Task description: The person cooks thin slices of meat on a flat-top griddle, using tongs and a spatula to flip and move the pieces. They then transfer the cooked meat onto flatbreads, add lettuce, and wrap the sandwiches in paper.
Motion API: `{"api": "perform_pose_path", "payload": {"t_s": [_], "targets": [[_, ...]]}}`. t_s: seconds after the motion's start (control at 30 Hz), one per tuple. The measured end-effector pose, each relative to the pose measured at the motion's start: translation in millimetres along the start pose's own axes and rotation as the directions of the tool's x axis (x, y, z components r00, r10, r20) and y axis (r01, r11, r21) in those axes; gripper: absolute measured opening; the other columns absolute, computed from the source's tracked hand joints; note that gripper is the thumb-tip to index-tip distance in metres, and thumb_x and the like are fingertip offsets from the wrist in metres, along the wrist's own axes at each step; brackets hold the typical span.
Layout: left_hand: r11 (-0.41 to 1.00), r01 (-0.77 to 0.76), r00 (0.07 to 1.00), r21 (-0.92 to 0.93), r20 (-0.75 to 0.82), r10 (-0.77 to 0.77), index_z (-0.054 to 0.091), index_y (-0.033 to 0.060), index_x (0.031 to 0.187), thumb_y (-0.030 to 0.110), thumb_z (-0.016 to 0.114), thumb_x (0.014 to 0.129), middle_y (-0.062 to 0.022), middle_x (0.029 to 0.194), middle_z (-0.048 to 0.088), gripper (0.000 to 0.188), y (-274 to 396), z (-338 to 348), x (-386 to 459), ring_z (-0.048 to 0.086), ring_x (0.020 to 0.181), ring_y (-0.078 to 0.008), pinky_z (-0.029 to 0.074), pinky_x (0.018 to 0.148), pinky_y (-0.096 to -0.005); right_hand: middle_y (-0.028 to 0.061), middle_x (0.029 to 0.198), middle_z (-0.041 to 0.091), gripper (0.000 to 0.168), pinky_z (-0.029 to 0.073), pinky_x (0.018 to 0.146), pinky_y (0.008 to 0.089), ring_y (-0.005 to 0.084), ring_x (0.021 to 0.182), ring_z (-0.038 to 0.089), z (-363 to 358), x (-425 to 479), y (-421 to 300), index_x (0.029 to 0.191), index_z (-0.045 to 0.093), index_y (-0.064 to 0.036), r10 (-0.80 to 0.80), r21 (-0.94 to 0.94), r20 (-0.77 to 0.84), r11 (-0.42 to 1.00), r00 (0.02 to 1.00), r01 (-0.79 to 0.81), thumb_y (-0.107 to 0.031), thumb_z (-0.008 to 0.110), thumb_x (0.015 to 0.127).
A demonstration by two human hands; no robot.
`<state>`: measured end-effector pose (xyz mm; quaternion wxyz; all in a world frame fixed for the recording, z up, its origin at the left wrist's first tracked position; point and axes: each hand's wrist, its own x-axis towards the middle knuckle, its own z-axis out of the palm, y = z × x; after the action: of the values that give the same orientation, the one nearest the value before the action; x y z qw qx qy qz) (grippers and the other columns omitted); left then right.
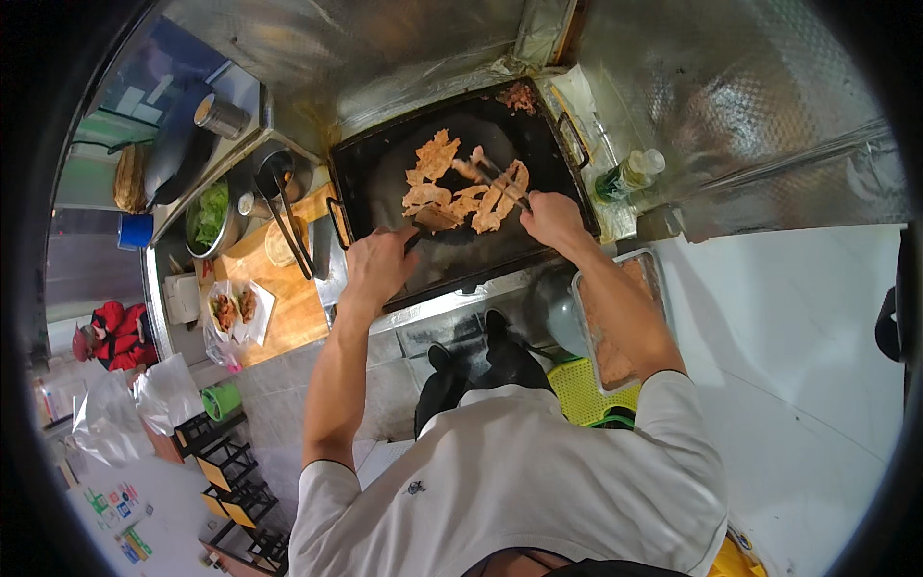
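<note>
Several flat pieces of browned meat (435,157) lie on a black rectangular griddle (389,162) in front of me. My left hand (380,265) grips the dark handle of a spatula (435,218), whose blade rests at the lower edge of the meat. In my right hand (554,218) are metal tongs (505,186); their blurred tips are over the meat, and whether they pinch a piece I cannot tell. A small heap of minced meat (519,98) sits in the griddle's far right corner.
Left of the griddle, a wooden board (310,317) holds filled flatbreads (225,311) on paper; a bowl of lettuce (210,216) is behind. A green bottle (620,180) stands right of the griddle. A tray of raw-looking meat (613,339) lies under my right forearm. A person in red (122,335) is far left.
</note>
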<state>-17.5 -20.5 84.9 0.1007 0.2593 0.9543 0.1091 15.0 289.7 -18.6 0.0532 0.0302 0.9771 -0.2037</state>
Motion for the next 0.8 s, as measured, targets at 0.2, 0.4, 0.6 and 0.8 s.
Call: {"api": "perform_pose_path", "payload": {"t_s": [0.2,0.4,0.6,0.8], "targets": [[0.983,0.15,0.982,-0.101,-0.098,-0.16,0.069,0.0156,0.121,0.022,0.065,0.082,-0.0192,0.094,0.068,0.04,0.8,1.5,4.6,0.068,0.083,-0.0361,0.054,0.073,-0.0458,0.0209,0.074,0.066,0.025,0.051,0.066,0.0498,0.0409,0.073,0.066,3.7,6.5,10.4,0.088,0.064,-0.002,0.129,0.242,-0.033,0.963,0.991,-0.117,-0.027,0.063,0.086],[0.993,0.079,0.97,-0.09,-0.225,-0.097,0.067,0.0161,0.125,0.023,0.066,0.083,-0.0193,0.096,0.068,0.043,-14.9,35.1,15.3,0.068,0.082,-0.0367,0.055,0.072,-0.0458,0.0182,0.07,0.065,0.024,0.05,0.063,0.0487,0.0383,0.071,0.066,7.8,20.0,11.9,0.086,0.063,-0.002,0.085,0.271,0.022,0.959,0.996,-0.088,-0.026,0.062,0.086],[0.977,0.191,0.975,-0.094,-0.093,-0.2,0.068,0.0154,0.122,0.023,0.066,0.083,-0.0175,0.097,0.069,0.04,-17.8,26.0,3.8,0.069,0.083,-0.0359,0.055,0.072,-0.0452,0.0144,0.076,0.067,0.023,0.053,0.062,0.0475,0.0363,0.069,0.067,19.8,-11.7,-26.7,0.091,0.064,-0.001,-0.185,-0.244,-0.032,0.954,0.982,0.172,-0.023,0.061,0.087],[0.97,0.212,0.971,-0.116,-0.085,-0.222,0.07,0.0153,0.12,0.022,0.066,0.081,-0.0169,0.096,0.07,0.039,-11.1,1.6,-7.8,0.069,0.083,-0.0348,0.055,0.072,-0.044,0.0206,0.08,0.067,0.026,0.052,0.069,0.0512,0.0407,0.077,0.066,-19.5,-40.4,-16.4,0.088,0.064,0.001,0.016,0.057,0.048,0.998,0.999,-0.019,-0.025,0.06,0.088]]}}
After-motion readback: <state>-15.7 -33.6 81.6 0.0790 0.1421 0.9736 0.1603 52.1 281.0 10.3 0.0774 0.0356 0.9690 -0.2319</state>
